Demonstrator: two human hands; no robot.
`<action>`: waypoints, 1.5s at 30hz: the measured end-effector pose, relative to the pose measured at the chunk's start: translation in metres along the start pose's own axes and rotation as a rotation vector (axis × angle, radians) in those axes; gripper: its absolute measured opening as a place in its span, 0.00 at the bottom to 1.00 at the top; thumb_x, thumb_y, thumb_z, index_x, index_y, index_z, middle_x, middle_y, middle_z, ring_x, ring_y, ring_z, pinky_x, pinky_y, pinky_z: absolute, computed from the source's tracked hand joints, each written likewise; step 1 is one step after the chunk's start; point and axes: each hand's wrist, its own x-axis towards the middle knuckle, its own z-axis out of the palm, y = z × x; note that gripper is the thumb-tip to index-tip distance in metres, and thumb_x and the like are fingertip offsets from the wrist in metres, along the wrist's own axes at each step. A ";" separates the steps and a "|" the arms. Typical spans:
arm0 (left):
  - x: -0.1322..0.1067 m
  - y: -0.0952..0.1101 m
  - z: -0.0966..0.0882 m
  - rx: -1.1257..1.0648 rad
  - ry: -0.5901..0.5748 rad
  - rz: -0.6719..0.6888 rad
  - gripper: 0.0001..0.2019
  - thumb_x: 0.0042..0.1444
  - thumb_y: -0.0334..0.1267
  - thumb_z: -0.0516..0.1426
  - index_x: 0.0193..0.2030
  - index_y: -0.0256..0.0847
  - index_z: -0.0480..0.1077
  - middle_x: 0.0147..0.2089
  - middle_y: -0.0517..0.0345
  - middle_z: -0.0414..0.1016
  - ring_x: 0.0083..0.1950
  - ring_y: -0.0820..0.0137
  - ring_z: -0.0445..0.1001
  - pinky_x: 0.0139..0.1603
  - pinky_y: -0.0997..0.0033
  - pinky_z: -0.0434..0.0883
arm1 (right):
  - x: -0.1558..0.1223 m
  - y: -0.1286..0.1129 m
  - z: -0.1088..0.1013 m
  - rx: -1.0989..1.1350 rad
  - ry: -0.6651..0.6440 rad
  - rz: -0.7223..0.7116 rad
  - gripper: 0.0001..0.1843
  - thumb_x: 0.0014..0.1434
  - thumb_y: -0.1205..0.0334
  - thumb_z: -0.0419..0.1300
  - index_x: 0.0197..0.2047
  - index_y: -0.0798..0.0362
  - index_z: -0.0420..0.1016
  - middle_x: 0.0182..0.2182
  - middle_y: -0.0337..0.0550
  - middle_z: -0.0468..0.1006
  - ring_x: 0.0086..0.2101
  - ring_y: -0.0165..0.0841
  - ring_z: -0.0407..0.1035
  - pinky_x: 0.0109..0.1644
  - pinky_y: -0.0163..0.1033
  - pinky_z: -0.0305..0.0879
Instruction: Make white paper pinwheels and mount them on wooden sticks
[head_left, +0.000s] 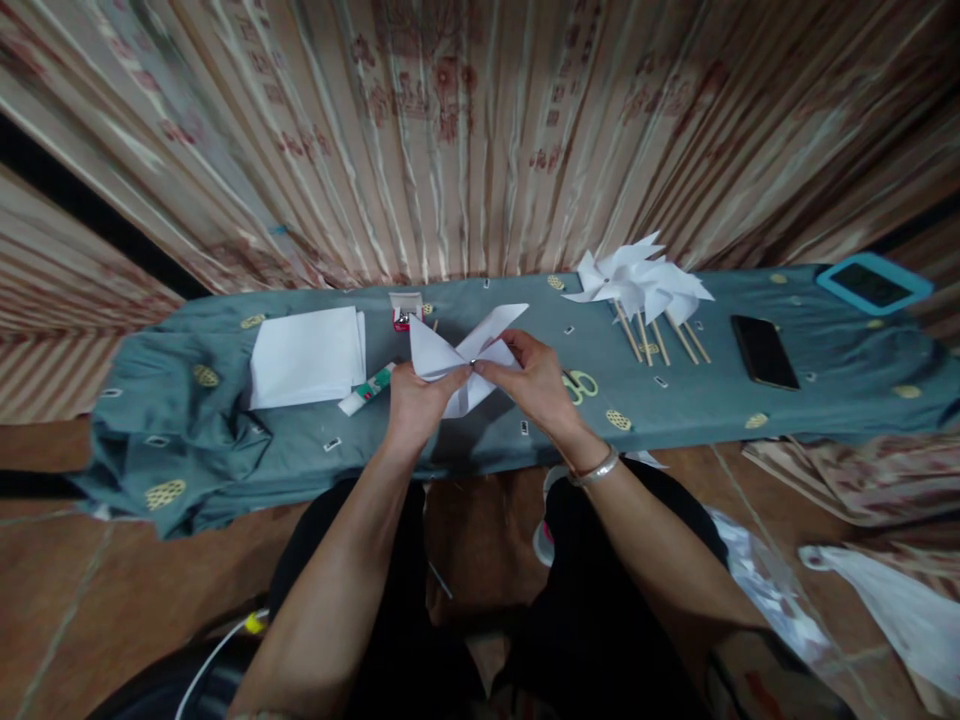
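Observation:
A white paper pinwheel (439, 352) is held between my two hands above the cloth-covered table. My left hand (421, 400) grips its left side, with the thumb pressed near the centre. From the right, my right hand (536, 375) pinches close to the middle, where a small shiny pin (473, 362) shows. Behind the pinwheel stands a small open red box (406, 312) with metal pins in it. A green and white box (367, 388) lies left of my left hand. Scissors with pale yellow-green handles (581, 385) lie beside my right hand, partly hidden by it.
A stack of white paper (306, 358) lies on the left of the table (480, 455). Several finished pinwheels on wooden sticks (637, 282) lie at the back right, near a black phone (765, 352) and a blue-framed tablet (874, 283). Curtains hang behind. Plastic bags (892, 610) lie on the floor.

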 end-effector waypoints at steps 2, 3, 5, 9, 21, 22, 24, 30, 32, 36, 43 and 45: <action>-0.001 0.000 0.000 -0.011 0.004 -0.003 0.13 0.33 0.39 0.68 0.26 0.33 0.76 0.27 0.54 0.79 0.29 0.66 0.75 0.30 0.70 0.73 | -0.001 0.001 0.000 -0.007 -0.008 -0.006 0.19 0.44 0.54 0.67 0.38 0.53 0.72 0.32 0.41 0.79 0.32 0.34 0.72 0.37 0.40 0.68; -0.001 0.000 0.000 -0.019 0.007 -0.008 0.13 0.33 0.39 0.68 0.25 0.33 0.76 0.26 0.54 0.79 0.29 0.67 0.75 0.30 0.71 0.73 | -0.001 0.001 0.000 -0.008 -0.015 -0.009 0.19 0.44 0.53 0.67 0.38 0.53 0.72 0.32 0.41 0.79 0.32 0.34 0.72 0.37 0.40 0.68; -0.002 0.000 -0.001 -0.035 0.009 -0.028 0.13 0.33 0.39 0.68 0.25 0.33 0.76 0.26 0.54 0.79 0.28 0.67 0.74 0.29 0.71 0.72 | -0.001 0.000 0.000 -0.013 -0.025 -0.013 0.20 0.44 0.53 0.67 0.38 0.54 0.72 0.32 0.41 0.79 0.32 0.34 0.72 0.37 0.39 0.68; -0.004 0.001 -0.001 -0.061 -0.002 -0.084 0.13 0.33 0.39 0.68 0.26 0.33 0.76 0.27 0.55 0.78 0.28 0.67 0.74 0.29 0.71 0.71 | -0.002 -0.001 0.000 -0.012 -0.023 -0.005 0.21 0.44 0.53 0.68 0.39 0.54 0.72 0.32 0.40 0.79 0.31 0.32 0.71 0.36 0.38 0.67; -0.009 -0.016 -0.004 -0.162 -0.050 -0.175 0.22 0.30 0.38 0.69 0.36 0.37 0.73 0.30 0.59 0.77 0.31 0.68 0.74 0.36 0.68 0.72 | -0.013 0.009 0.000 -0.063 -0.023 0.024 0.19 0.44 0.52 0.68 0.37 0.52 0.72 0.32 0.42 0.79 0.31 0.36 0.72 0.36 0.40 0.68; -0.010 -0.018 -0.005 -0.144 -0.045 -0.177 0.22 0.30 0.39 0.69 0.35 0.37 0.73 0.30 0.59 0.77 0.31 0.68 0.74 0.36 0.68 0.72 | -0.014 0.009 0.000 -0.059 -0.029 0.022 0.19 0.44 0.53 0.68 0.38 0.52 0.71 0.32 0.42 0.79 0.31 0.36 0.72 0.36 0.41 0.68; -0.010 -0.021 -0.008 -0.115 -0.038 -0.185 0.20 0.30 0.40 0.69 0.33 0.37 0.73 0.30 0.58 0.78 0.31 0.67 0.75 0.36 0.67 0.71 | -0.016 0.009 0.001 -0.041 -0.037 0.020 0.19 0.45 0.54 0.68 0.38 0.52 0.71 0.34 0.43 0.79 0.33 0.37 0.73 0.37 0.41 0.68; -0.014 -0.023 -0.013 -0.159 -0.016 -0.225 0.19 0.29 0.38 0.70 0.31 0.35 0.75 0.29 0.58 0.78 0.30 0.68 0.75 0.39 0.66 0.71 | -0.020 0.008 0.003 -0.095 -0.050 0.014 0.18 0.47 0.53 0.67 0.39 0.51 0.71 0.34 0.41 0.80 0.34 0.38 0.74 0.39 0.42 0.69; -0.016 -0.021 -0.013 -0.197 -0.025 -0.258 0.18 0.28 0.38 0.70 0.31 0.35 0.75 0.28 0.58 0.79 0.30 0.67 0.75 0.39 0.66 0.72 | -0.020 0.008 0.003 -0.095 -0.069 0.018 0.17 0.47 0.53 0.66 0.39 0.51 0.71 0.33 0.41 0.80 0.33 0.37 0.73 0.38 0.41 0.69; -0.022 -0.017 -0.014 -0.268 -0.059 -0.327 0.17 0.28 0.37 0.70 0.29 0.36 0.76 0.30 0.57 0.80 0.31 0.68 0.76 0.39 0.66 0.72 | -0.022 0.010 0.004 -0.076 -0.092 0.045 0.18 0.47 0.53 0.66 0.39 0.52 0.72 0.33 0.40 0.79 0.31 0.35 0.73 0.36 0.39 0.68; -0.030 -0.012 -0.023 -0.289 -0.180 -0.383 0.18 0.28 0.39 0.72 0.29 0.36 0.77 0.31 0.54 0.81 0.33 0.64 0.78 0.43 0.62 0.74 | -0.028 0.009 0.001 -0.073 -0.107 0.065 0.16 0.47 0.55 0.66 0.39 0.52 0.72 0.32 0.39 0.80 0.32 0.35 0.73 0.37 0.39 0.69; -0.027 -0.009 -0.030 -0.301 -0.201 -0.359 0.19 0.29 0.43 0.72 0.28 0.36 0.78 0.31 0.53 0.81 0.34 0.63 0.78 0.44 0.63 0.73 | -0.030 0.009 -0.004 -0.091 -0.112 0.051 0.16 0.49 0.55 0.66 0.40 0.51 0.72 0.33 0.40 0.81 0.33 0.36 0.74 0.38 0.39 0.69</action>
